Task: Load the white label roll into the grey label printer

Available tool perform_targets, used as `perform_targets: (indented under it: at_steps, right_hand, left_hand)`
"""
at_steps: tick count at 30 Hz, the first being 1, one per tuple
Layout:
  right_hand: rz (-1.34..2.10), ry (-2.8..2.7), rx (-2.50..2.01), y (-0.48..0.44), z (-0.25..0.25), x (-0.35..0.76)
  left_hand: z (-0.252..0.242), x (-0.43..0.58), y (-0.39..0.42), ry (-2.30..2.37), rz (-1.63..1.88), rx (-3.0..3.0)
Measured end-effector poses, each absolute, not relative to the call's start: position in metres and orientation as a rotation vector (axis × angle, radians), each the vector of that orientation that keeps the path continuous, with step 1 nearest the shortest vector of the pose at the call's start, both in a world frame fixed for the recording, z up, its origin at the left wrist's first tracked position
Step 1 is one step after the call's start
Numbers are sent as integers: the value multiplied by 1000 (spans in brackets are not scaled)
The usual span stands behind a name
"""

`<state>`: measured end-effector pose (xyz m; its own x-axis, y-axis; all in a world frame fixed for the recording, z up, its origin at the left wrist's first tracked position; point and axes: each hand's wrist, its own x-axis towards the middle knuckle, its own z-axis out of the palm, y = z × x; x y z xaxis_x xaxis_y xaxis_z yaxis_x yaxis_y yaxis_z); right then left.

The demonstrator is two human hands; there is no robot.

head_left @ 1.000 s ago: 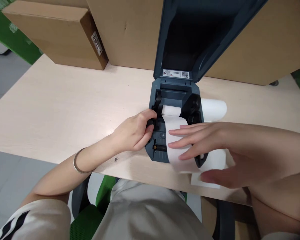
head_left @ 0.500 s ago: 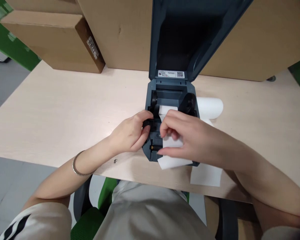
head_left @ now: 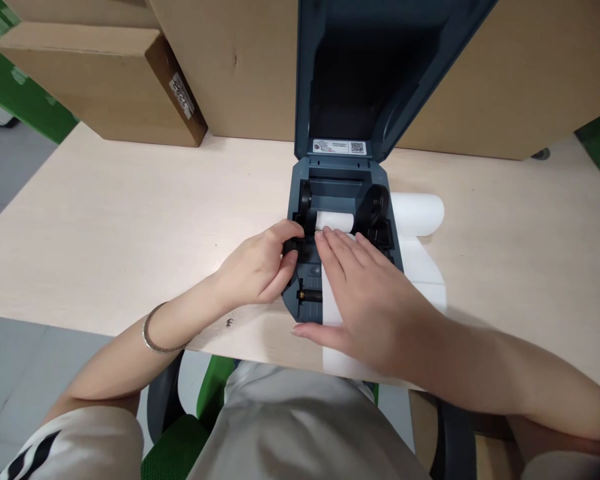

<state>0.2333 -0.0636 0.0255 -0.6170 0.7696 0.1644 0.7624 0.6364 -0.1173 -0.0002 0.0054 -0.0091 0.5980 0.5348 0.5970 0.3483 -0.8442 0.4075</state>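
Observation:
A dark blue-grey label printer (head_left: 300,193) stands on the table with its lid (head_left: 304,80) raised. Inside it, a small white paper roll (head_left: 334,221) sits between two black holders. From this roll a white paper strip (head_left: 331,313) runs forward over the printer's front edge. My right hand (head_left: 365,293) lies flat on the strip, fingers stretched out and thumb spread to the left. At the printer's left side, my left hand (head_left: 263,263) pinches a black part by the edge with thumb and fingertips; the part is mostly hidden.
A larger white roll (head_left: 419,215) lies right of the printer, with loose white paper (head_left: 423,267) in front of it. Behind stand big cardboard boxes (head_left: 480,100), and a smaller carton (head_left: 80,83) is at the back left. A small dark object (head_left: 229,323) lies near the table's front edge.
My right hand has gone from curled fingers over the paper to lying flat on it. The strip now hangs straighter past the front edge. My left hand has stayed in place.

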Motion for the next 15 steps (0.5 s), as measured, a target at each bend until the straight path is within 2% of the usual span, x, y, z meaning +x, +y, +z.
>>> perform_targets:
  at_steps: [3,15]
  right_hand:
    - [-142,-2604,-1309,-82,25,225]
    - [-495,-2677,-1181,-127,38,224]
  left_hand:
    - [-9,0,5,743,1074,2574]
    - [-2,2,5,787,938,2540]
